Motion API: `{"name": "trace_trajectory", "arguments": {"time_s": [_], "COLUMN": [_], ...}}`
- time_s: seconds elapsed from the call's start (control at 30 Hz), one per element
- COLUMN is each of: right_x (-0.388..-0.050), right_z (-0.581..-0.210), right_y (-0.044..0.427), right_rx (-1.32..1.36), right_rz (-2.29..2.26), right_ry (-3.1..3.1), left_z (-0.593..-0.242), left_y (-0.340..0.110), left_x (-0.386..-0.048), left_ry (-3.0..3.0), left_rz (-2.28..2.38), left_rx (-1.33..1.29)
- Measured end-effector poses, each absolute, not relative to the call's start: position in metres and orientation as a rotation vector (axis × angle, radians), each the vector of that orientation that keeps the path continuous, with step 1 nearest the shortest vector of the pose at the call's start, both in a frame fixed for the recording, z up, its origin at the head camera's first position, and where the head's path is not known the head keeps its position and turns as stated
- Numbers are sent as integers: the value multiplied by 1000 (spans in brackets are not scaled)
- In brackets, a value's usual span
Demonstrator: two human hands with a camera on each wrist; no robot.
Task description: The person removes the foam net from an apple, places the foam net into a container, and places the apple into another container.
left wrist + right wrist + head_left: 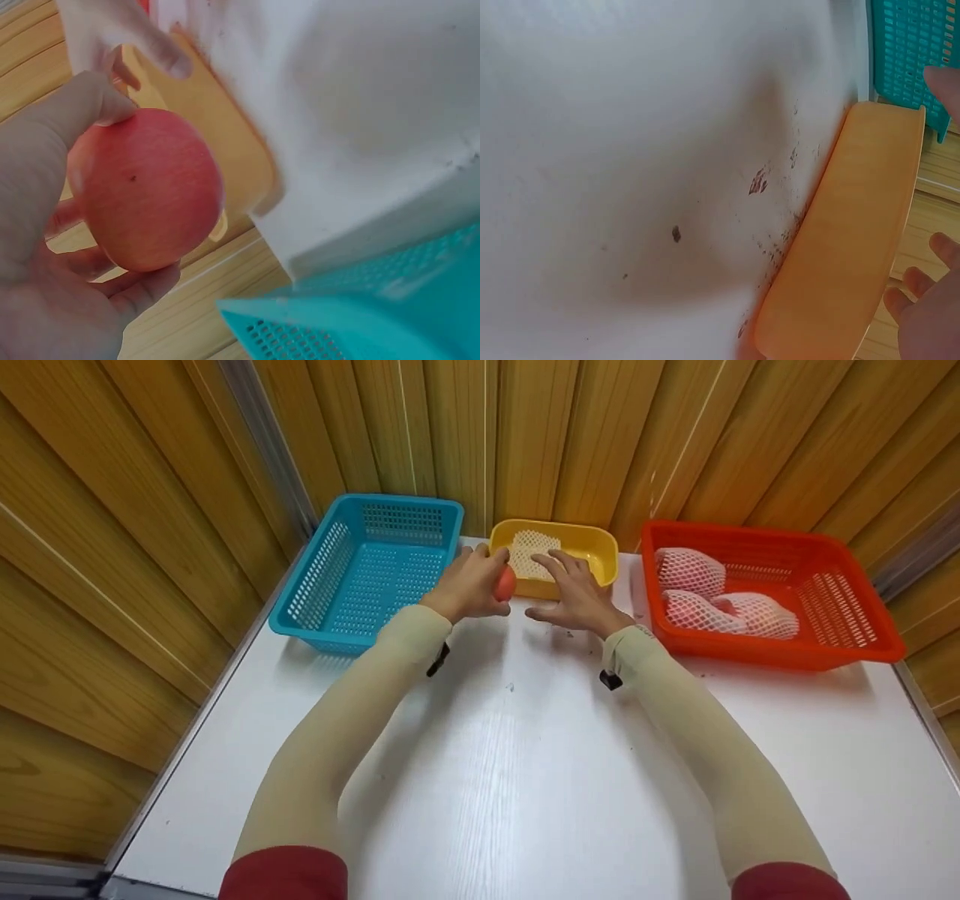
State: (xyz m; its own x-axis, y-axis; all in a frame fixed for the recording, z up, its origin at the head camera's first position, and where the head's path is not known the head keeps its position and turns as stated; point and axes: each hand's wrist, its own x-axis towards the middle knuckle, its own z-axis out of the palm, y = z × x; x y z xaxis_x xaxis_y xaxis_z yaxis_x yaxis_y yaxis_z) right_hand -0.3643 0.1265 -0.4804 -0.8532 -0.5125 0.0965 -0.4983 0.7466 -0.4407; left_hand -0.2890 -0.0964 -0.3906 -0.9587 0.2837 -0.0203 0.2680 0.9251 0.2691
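Note:
My left hand (471, 583) grips a red apple (150, 187), thumb on one side and fingers curled round the other. It is held at the left end of a yellow tub (555, 589), between that tub and the blue basket. Inside the tub lies a white foam net sleeve (531, 547). My right hand (576, 594) hovers over the tub's front rim with fingers spread and holds nothing. In the right wrist view only some fingertips (919, 281) show beyond the tub's edge.
An empty-looking blue basket (390, 585) stands at the back left. At the back right, a red basket (750, 649) contains several net-wrapped fruits (690, 572). A wooden wall (525, 435) rises behind the white table (495, 780), which has dark specks near the tub.

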Motion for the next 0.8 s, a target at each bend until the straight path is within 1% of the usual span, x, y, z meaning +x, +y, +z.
{"name": "trace_trajectory", "arguments": {"time_s": [0.13,0.43,0.6,0.8], "right_x": [-362,-357,-354,-347], "right_z": [-478,-471,-471,-471], "right_y": [124,113,108,101], "right_rx": [-870,-986,-1060,-1059], "right_rz": [-706,-755,-772,-815], "right_ry": [2906,2876,2847,2797], "left_z": [-378,-359,-353,-347], "left_y": [-108,-140,-157,-174], "left_x": [-288,-287,-285,-285], "left_ry": [3047,3045,3036,3034], "left_rz": [454,613,665,734], "left_rx": [411,267,250,245]}}
